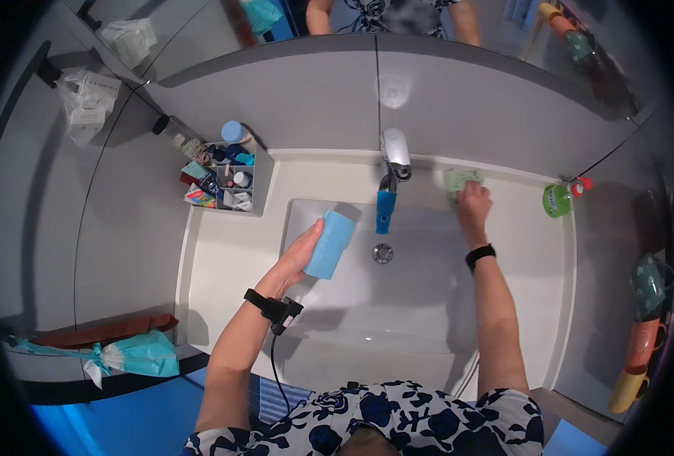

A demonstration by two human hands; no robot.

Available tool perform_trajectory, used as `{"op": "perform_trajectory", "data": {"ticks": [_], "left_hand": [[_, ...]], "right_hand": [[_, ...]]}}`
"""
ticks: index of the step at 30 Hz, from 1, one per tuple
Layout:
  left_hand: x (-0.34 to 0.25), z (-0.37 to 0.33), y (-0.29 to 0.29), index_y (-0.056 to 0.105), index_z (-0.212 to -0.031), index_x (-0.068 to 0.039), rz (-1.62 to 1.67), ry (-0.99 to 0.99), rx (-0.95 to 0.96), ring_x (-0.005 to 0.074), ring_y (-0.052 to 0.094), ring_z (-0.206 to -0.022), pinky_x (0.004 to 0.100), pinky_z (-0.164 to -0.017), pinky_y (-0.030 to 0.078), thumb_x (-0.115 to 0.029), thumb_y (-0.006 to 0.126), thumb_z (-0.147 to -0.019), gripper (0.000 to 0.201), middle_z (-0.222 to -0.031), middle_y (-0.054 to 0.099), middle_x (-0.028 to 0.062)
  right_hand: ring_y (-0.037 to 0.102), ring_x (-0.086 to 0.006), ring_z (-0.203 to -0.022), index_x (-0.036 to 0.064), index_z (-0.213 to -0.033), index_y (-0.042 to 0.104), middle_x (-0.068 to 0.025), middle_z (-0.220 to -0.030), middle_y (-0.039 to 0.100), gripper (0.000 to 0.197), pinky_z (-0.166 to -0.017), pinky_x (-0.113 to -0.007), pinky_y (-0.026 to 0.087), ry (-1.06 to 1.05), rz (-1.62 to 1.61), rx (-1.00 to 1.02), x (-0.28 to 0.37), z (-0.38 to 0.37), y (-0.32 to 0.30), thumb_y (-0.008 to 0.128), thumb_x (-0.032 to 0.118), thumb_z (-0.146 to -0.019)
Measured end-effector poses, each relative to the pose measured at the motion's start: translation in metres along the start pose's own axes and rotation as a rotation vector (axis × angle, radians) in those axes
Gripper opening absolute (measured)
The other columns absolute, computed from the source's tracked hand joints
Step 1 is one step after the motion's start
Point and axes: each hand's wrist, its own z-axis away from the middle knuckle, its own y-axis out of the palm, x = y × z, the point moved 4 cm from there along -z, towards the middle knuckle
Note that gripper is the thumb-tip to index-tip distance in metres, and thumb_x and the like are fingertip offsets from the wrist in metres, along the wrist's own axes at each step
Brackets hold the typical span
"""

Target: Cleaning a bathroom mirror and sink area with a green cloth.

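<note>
My left hand [299, 251] is wrapped round a light blue, straight-sided container [329, 245] and holds it tilted above the left part of the white sink [413, 292]. Whether the container has an open end cannot be made out. At the back right of the counter, my right hand [474, 207] presses a pale green cloth [460, 179] against the surface, fingers bent over it. Between the hands stands a chrome tap [395, 152] with a blue spout extension [385, 211], above the round drain [382, 253].
A grey organiser [259, 178] full of toiletries stands at the back left. In the right corner is a green bottle [556, 201] with a red top. Cups [645, 340] hang along the right wall. A turquoise bag [143, 355] lies at left; a mirror runs along the back.
</note>
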Motion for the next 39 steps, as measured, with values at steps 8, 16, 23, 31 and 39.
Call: {"op": "perform_trajectory", "data": {"ticks": [8,16,23,31,39], "left_hand": [[0.0,-0.059,-0.02,0.04,-0.136,-0.007,-0.83,0.422,-0.106,0.0326,0.054,-0.11,0.0383,-0.091,0.043,-0.043,0.058,-0.086,0.064,-0.119,0.056,0.0188],[0.005,-0.067,-0.02,0.046,-0.131,-0.009,-1.012,0.521,-0.144,0.0348,0.056,-0.104,0.0404,-0.087,0.045,-0.043,0.063,-0.082,0.062,-0.115,0.057,0.0195],[0.076,-0.078,-0.013,0.04,-0.133,-0.004,-0.54,0.124,-0.099,0.0282,0.061,-0.095,0.0342,-0.082,0.047,-0.045,0.051,-0.09,0.06,-0.11,0.06,0.0159],[0.072,-0.038,-0.017,0.048,-0.125,-0.004,0.293,-0.144,0.017,0.0224,0.063,-0.086,0.0357,-0.077,0.052,-0.054,0.036,-0.095,0.06,-0.103,0.062,0.0144],[0.035,-0.049,0.008,0.041,-0.13,-0.002,0.08,0.0,-0.032,0.0232,0.061,-0.095,0.0348,-0.08,0.05,-0.049,0.054,-0.089,0.064,-0.111,0.06,0.0143]], "right_hand": [[0.055,-0.0289,-0.096,0.0096,-0.097,0.061,-0.0081,-0.099,0.061,0.023,-0.076,-0.043,0.046,-0.614,-0.334,0.034,0.081,0.016,-0.021,0.06,0.01,-0.074],[0.053,-0.0306,-0.099,0.008,-0.1,0.059,-0.0099,-0.104,0.059,0.026,-0.073,-0.045,0.046,-0.02,-0.121,-0.012,0.009,-0.007,0.004,0.058,0.009,-0.074],[0.053,-0.0267,-0.1,0.0098,-0.099,0.059,-0.0085,-0.103,0.058,0.024,-0.078,-0.042,0.045,-0.452,-0.252,0.084,0.111,-0.003,0.001,0.053,0.011,-0.076],[0.053,-0.0304,-0.099,0.0101,-0.107,0.059,-0.0112,-0.106,0.056,0.033,-0.077,-0.041,0.046,0.145,-0.056,-0.123,-0.029,-0.008,-0.009,0.057,0.009,-0.074],[0.055,-0.026,-0.102,0.016,-0.1,0.063,-0.0068,-0.105,0.059,0.027,-0.076,-0.042,0.047,-0.341,-0.293,0.071,0.117,0.021,-0.01,0.058,0.014,-0.074]]}}
